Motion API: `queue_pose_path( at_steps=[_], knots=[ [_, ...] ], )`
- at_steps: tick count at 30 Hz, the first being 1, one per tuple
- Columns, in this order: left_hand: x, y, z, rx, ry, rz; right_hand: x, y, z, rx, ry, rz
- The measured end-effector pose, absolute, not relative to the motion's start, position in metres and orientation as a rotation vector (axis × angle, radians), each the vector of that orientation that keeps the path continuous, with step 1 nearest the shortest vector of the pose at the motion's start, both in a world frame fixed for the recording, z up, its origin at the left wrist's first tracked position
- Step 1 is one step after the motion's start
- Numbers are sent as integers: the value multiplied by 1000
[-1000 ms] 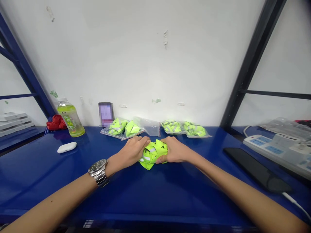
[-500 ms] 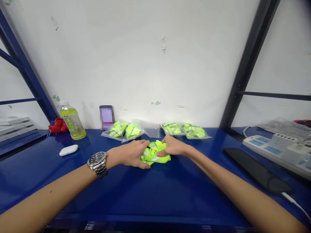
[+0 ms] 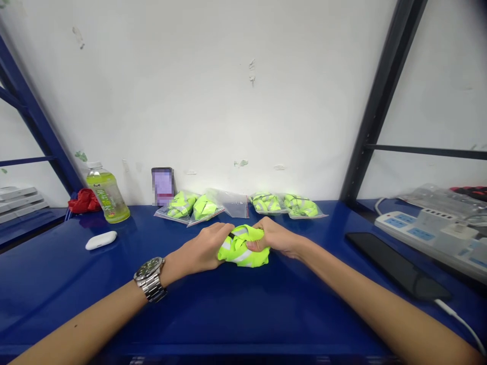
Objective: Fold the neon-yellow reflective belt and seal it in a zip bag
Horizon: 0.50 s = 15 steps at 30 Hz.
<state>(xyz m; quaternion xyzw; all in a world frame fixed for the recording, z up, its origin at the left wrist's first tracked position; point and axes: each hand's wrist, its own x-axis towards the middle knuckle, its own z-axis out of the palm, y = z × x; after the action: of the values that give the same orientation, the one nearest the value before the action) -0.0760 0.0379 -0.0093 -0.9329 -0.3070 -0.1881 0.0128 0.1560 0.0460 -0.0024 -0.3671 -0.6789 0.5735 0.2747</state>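
A bundled neon-yellow reflective vest (image 3: 243,252) with pale reflective strips is between my hands above the blue tabletop. My left hand (image 3: 208,247) grips its left side, with fingers behind it and the thumb side hidden. Pressing on its right side, my right hand (image 3: 272,236) has the thumb on the front and the fingers curled behind. Past my hands, an open-looking clear plastic bag (image 3: 236,204) lies flat. Beside it are bagged yellow bundles on the left (image 3: 205,207) and on the right (image 3: 300,205).
A drink bottle (image 3: 108,195), a red cloth pouch (image 3: 83,201) and a white earbud case (image 3: 101,240) stand at left. A phone (image 3: 163,186) leans on the wall. At right lie a black phone (image 3: 397,266) on a white cable and a power strip (image 3: 429,230).
The bundle has been turned and squeezed into a more compact, rounder shape, and sits slightly nearer me. My left thumb has moved from the front of the bundle. The view has shifted slightly.
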Motion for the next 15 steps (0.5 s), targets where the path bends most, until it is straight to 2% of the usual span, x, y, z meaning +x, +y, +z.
queue_pose_path(
  at_steps=[4,8,15],
  knots=[
    [-73,36,-6,-2856,-819,-969,154,44,-13,-777,-1595,1638],
    [-65,33,6,-2761,-999,-1312,146,41,-16,-591,-1437,1686],
    [-38,38,19,-2761,-876,-2015,130,31,-11,-453,-1218,1570]
  ],
)
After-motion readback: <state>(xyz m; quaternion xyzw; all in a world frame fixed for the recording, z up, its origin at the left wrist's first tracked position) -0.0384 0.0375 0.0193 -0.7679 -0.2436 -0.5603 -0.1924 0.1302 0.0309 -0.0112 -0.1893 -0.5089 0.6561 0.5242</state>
